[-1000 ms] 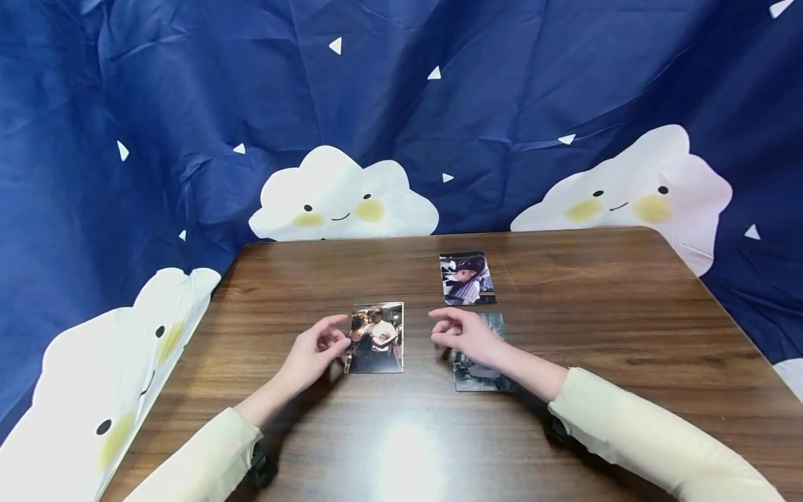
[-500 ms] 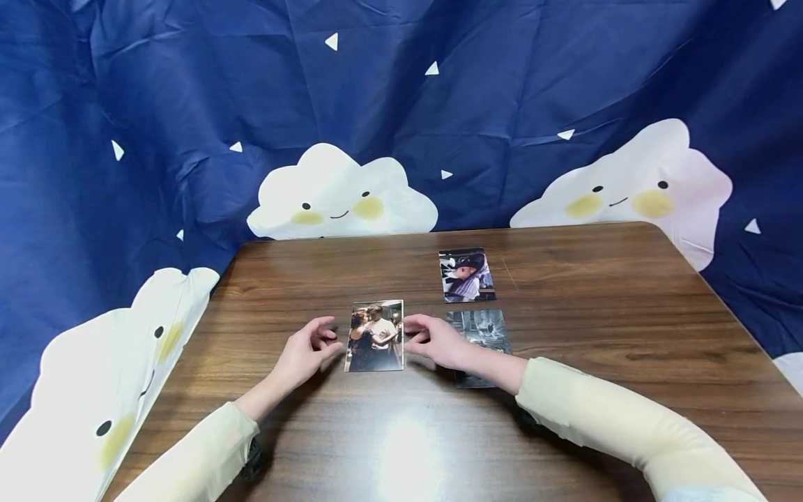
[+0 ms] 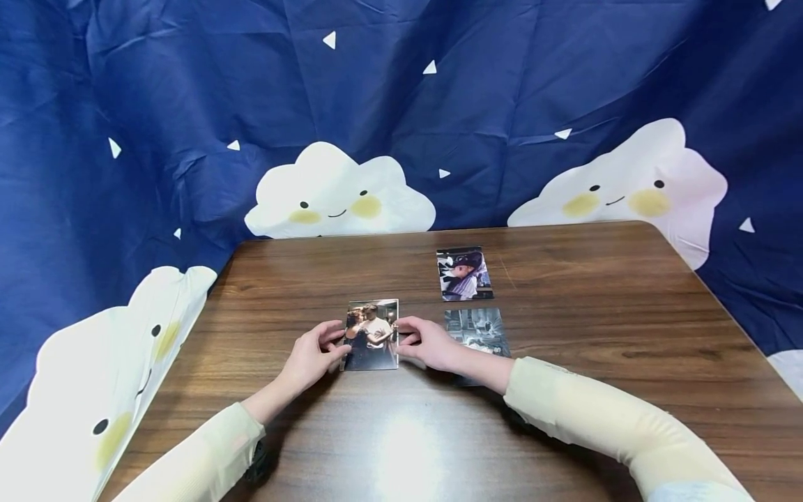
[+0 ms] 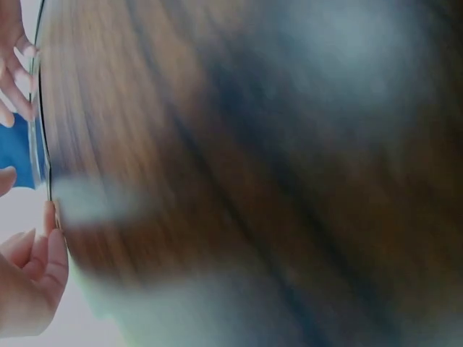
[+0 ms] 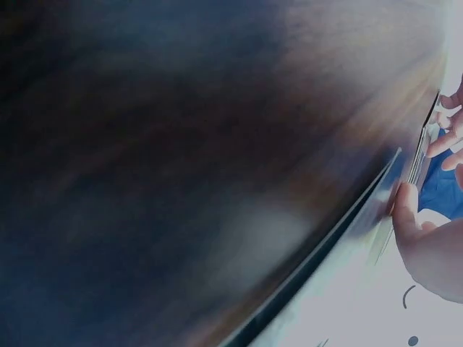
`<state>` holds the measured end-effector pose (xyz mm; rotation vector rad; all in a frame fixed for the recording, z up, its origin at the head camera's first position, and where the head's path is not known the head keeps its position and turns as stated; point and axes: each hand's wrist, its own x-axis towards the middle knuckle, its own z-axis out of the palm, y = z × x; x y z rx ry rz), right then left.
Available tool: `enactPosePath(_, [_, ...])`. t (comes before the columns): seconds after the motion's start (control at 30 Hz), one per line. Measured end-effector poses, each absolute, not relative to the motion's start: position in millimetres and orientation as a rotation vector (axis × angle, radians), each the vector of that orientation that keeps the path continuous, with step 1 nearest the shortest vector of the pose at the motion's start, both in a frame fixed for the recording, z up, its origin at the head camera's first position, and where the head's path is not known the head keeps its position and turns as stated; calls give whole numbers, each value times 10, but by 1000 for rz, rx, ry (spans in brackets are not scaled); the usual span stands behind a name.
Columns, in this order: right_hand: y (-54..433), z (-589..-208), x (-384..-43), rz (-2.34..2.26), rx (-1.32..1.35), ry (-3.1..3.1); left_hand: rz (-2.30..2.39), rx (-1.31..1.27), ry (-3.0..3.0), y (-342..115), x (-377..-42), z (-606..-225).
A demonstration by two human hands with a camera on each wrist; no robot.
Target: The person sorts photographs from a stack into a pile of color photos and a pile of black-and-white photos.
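Note:
A colour photo card (image 3: 371,338) of a couple embracing lies face up on the brown wooden table. My left hand (image 3: 314,354) has its thumb and fingers bent at the card's left edge. At the opposite edge, my right hand (image 3: 433,344) grips with thumb and fingertips. In the right wrist view several thin edges (image 5: 417,163) are stacked at the fingertips. Under my right forearm, partly covered by it, is a grey-toned photo card (image 3: 478,329). Beyond that one lies another photo card (image 3: 465,274) with a dark hat and purple tones.
The wooden table (image 3: 301,279) reaches back to a navy curtain (image 3: 477,90) printed with smiling clouds and white triangles. A bright glare spot (image 3: 410,453) shines on the near part of the tabletop. Pale yellow sleeves (image 3: 596,411) cover both forearms.
My right hand has moved left, off the grey-toned card, to the right edge of the couple's card. My left hand has closed in at the left edge. The couple's card has shifted slightly left.

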<state>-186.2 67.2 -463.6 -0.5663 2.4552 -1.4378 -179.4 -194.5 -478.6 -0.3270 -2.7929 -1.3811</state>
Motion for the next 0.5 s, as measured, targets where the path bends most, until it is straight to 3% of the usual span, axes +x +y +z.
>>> enactPosePath(0.5, [661, -4605, -1828, -1478, -548, 2468, -1406, -270, -2700, -1810, -1769, -4768])
